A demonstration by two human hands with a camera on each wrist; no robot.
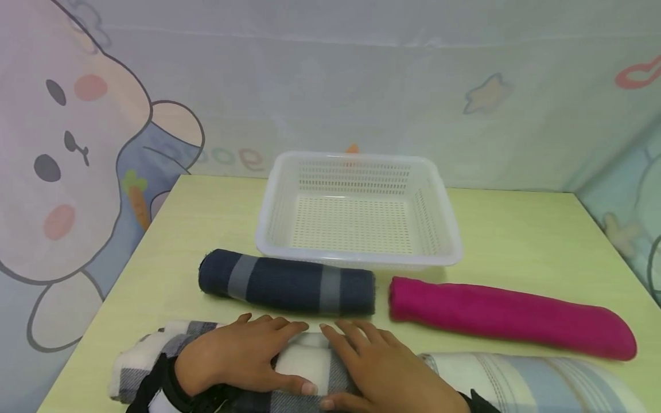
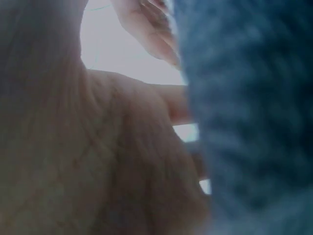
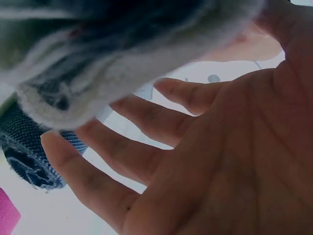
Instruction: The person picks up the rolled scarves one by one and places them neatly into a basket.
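head cam: L hand (image 1: 242,355) and R hand (image 1: 382,367) are both resting on a thick plaid cloth (image 1: 307,361) (white, grey + dark checks) at the near side of the table (image 1: 516,241). Fingers loose and mostly straight, so both hands count as released imo. Plaid shows b/w them, and it sticks out past the L hand too. Just beyond it there's a navy roll (image 1: 286,285) w/ two grey bands, and a magenta roll (image 1: 508,316) off to the right. Pale striped cloth (image 1: 532,378) w/ blue + tan lines is right beside the R hand. White plastic basket (image 1: 356,256) w/ slotted walls sits behind the navy roll. Bg is a cartoon curtain (image 1: 330,86) w/ an animal, carrot, star etc. Re: text, there are washed-out letters (image 1: 251,159) on it left of the basket; I get an "o" and an "e", rest too faint tbh

L wrist cam: v blurry, mostly palm, w/ bluish fabric filling the right side and hiding the fingertips

R wrist cam: four fingers spread, tips by the plaid's fuzzy layered edge, frayed end of the navy roll past them, bit of magenta lower left
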